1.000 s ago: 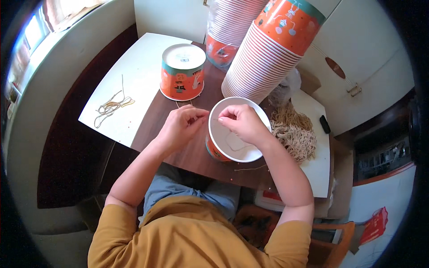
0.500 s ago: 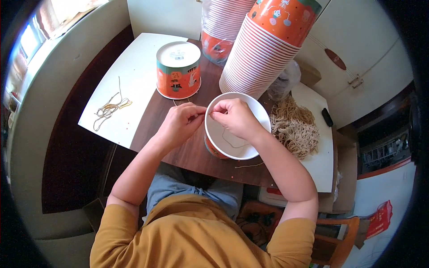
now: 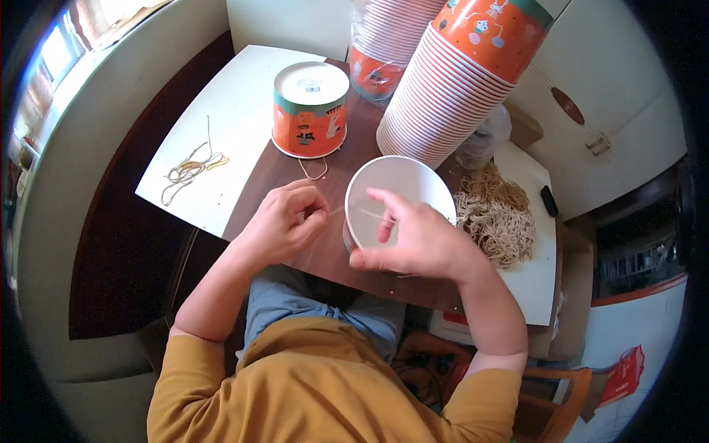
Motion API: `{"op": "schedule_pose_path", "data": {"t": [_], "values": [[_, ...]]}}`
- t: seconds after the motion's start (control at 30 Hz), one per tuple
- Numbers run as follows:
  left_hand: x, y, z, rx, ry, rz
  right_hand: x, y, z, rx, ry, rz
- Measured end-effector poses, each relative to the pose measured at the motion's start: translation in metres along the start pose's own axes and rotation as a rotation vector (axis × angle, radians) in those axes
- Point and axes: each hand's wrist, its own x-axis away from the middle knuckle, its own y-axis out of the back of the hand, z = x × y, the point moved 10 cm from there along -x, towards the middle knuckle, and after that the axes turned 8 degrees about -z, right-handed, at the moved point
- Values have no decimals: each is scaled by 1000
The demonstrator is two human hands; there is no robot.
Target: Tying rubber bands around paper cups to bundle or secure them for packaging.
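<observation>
Where the mustard sleeves (image 3: 188, 369) end: bare forearms (image 3: 214, 292) run over the near edge of the table (image 3: 255, 184), blue-grey trousers (image 3: 281, 310) below it
right hand (image 3: 421, 240): loose, fingers spread, thumb well apart from them; sits over the near part of the open tub (image 3: 391, 176) and hides some of it
left hand (image 3: 284, 225): left of the open tub, apart from its wall; fingers curled, thumb against forefinger, pinching a thin cord (image 3: 336, 212)
thin cord: pale blurred streak from the left fingertips toward the open tub; another bit shows against the white inside by the right fingertips, can't tell if it's one piece
open tub: mouth up on the brown part of the table, between left hand and cord heap (image 3: 498, 221)
cord heap: on the white right side, tan at the back, paler in front; small black object (image 3: 549, 201) to its right
loose cords (image 3: 192, 171): small tangle on the white left side
upturned tub (image 3: 310, 122): beyond the left hand, base up, orange with green band; cord loop (image 3: 315, 177) out from under its near rim
tall stack (image 3: 447, 100): nested tubs behind the open tub, orange top one, white rims
wrapped stack (image 3: 375, 74): farther back, left of the tall stack, in clear plastic
cabinet doors (image 3: 613, 88): white, beyond the table at right
</observation>
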Motion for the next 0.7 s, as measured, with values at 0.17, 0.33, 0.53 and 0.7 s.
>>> {"op": "schedule_pose_path", "data": {"t": [0.17, 0.33, 0.53, 0.7], "values": [[14, -2, -18, 349, -178, 28, 16, -5, 24, 254, 297, -165], [23, -45, 15, 986, 272, 225, 24, -5, 40, 248, 460, -180], [34, -44, 19, 889, 326, 150, 35, 21, 68, 260, 562, -209], [39, -38, -11, 632, 128, 176, 4, 8, 95, 94, 728, -129]]}}
